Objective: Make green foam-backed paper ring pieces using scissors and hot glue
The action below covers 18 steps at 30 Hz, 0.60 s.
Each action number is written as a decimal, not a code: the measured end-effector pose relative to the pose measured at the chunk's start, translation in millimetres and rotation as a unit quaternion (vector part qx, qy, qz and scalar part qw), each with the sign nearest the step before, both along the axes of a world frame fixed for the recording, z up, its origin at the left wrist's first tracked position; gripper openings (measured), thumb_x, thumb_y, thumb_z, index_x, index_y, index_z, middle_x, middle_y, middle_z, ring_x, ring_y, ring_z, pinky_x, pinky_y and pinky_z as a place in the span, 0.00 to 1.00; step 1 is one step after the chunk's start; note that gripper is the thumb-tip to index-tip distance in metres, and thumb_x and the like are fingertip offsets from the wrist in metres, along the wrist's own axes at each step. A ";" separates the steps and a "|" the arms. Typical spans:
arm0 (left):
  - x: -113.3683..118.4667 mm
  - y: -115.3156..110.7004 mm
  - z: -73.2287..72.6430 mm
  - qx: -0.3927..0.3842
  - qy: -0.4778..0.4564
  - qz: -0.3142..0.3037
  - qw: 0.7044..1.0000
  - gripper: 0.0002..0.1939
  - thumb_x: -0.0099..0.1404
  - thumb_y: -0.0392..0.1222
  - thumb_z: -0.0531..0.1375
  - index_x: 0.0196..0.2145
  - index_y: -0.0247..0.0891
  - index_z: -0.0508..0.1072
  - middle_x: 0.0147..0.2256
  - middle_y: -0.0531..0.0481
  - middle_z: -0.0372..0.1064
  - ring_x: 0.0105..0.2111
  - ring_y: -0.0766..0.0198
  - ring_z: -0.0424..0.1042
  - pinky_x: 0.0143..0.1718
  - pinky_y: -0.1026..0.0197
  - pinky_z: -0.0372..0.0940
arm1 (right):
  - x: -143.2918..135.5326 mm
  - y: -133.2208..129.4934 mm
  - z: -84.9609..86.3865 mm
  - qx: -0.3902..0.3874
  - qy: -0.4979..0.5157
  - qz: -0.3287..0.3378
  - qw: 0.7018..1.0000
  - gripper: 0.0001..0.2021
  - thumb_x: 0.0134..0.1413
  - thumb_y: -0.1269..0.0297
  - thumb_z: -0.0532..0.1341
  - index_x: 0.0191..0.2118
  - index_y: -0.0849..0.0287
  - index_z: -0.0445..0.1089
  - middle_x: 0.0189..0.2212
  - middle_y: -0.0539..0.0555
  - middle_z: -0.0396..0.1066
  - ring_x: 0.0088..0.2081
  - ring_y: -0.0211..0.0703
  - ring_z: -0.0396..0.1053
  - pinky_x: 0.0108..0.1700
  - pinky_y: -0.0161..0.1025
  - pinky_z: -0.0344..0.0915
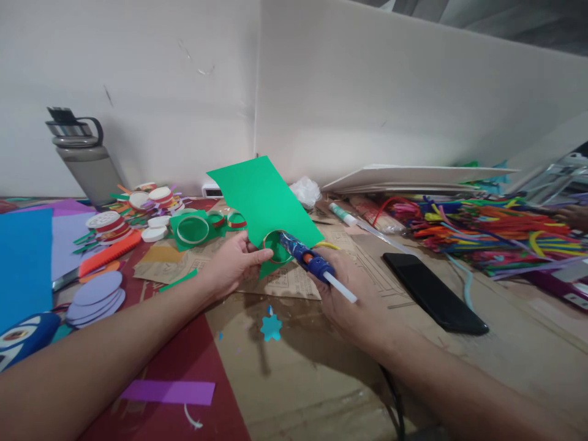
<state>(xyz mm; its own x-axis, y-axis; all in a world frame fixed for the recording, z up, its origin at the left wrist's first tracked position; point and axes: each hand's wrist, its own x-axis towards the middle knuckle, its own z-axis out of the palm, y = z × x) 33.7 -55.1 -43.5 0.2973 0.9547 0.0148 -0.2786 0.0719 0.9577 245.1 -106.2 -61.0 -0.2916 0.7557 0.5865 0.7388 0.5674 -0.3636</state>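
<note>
Both forearms enter from the near edge and converge toward the middle of the table (321,380). Between them, on the near left, a purple strip (168,392) lies on red paper, and a little farther a small blue star (271,327) rests on the bare cardboard top. The right hand (349,294) comes in from the near right, wrist slightly bent, fingers wrapped fully around a blue glue gun (305,257); its white glue stick juts back toward the near right, and its nozzle points far-left at a ring (277,246). The left hand (232,263) reaches from the near left, thumb on top and fingers beneath, pinching the green sheet (261,199) just beside the ring. The sheet is lifted and tilts up toward the far wall. A black phone (434,293) lies flat to the right. Farther left sit stacked paper discs (110,223) and a grey bottle (85,159); far right, a heap of pipe cleaners (496,229).
</note>
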 end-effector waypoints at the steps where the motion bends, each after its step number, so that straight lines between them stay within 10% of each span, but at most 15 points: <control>1: -0.3 0.1 -0.1 0.000 -0.003 0.002 1.000 0.20 0.45 0.39 0.73 0.34 0.38 0.70 0.25 0.55 0.69 0.22 0.70 0.67 0.22 0.67 0.56 | 0.2 -0.1 0.1 0.006 -0.002 -0.002 1.000 0.14 0.61 0.68 0.53 0.51 0.52 0.63 0.44 0.58 0.72 0.46 0.54 0.70 0.46 0.51 0.67; 12: -3.5 5.8 -11.4 0.043 -0.012 0.039 0.998 0.24 0.48 0.39 0.72 0.42 0.39 0.69 0.39 0.49 0.75 0.36 0.63 0.73 0.37 0.62 0.66 | -2.1 -4.1 7.3 0.011 -0.043 -0.012 0.999 0.15 0.64 0.66 0.48 0.54 0.61 0.63 0.44 0.63 0.72 0.46 0.55 0.69 0.46 0.53 0.66; 18: -3.6 4.6 -7.4 0.013 0.002 0.038 0.999 0.23 0.48 0.41 0.72 0.38 0.38 0.68 0.34 0.52 0.73 0.29 0.67 0.70 0.27 0.66 0.61 | -2.1 -3.7 5.3 0.017 -0.049 -0.001 0.999 0.15 0.64 0.67 0.48 0.53 0.60 0.63 0.45 0.63 0.72 0.46 0.54 0.69 0.46 0.52 0.67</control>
